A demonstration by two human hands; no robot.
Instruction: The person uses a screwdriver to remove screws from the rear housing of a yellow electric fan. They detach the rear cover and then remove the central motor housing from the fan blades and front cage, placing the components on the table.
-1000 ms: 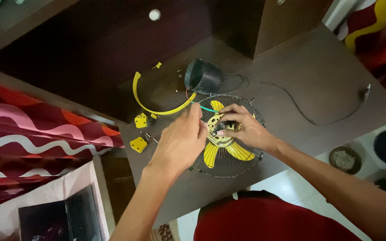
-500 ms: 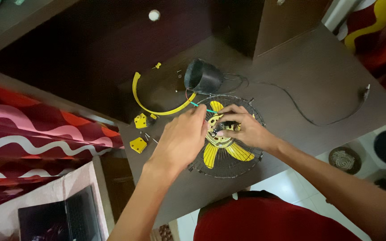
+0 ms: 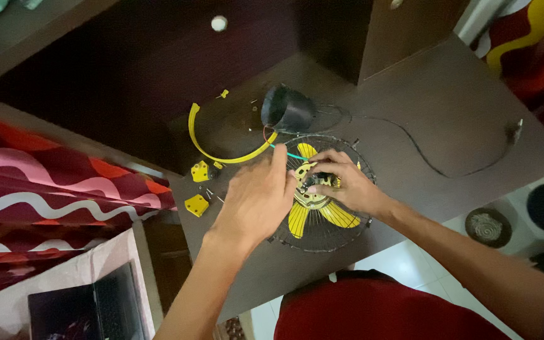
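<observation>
Both my hands work at the hub of a small yellow-bladed fan lying flat on the dark wooden desk (image 3: 448, 107).

I see my left hand (image 3: 256, 198) curled narrow over the round black wire fan guard (image 3: 347, 230), fingertips pinched at the yellow plastic hub (image 3: 313, 196); what they pinch I cannot tell. My right hand (image 3: 344, 182) closes its fingers on a small dark part at the hub. The glossy yellow blades (image 3: 338, 215) face up, the fan's axis pointing toward me. Just beyond sits a black tapered plastic motor housing (image 3: 286, 108), tipped on its side, a thin black cable (image 3: 423, 154) trailing right. A curved yellow plastic strip (image 3: 206, 145) and small yellow brackets (image 3: 196, 204) lie left.
</observation>
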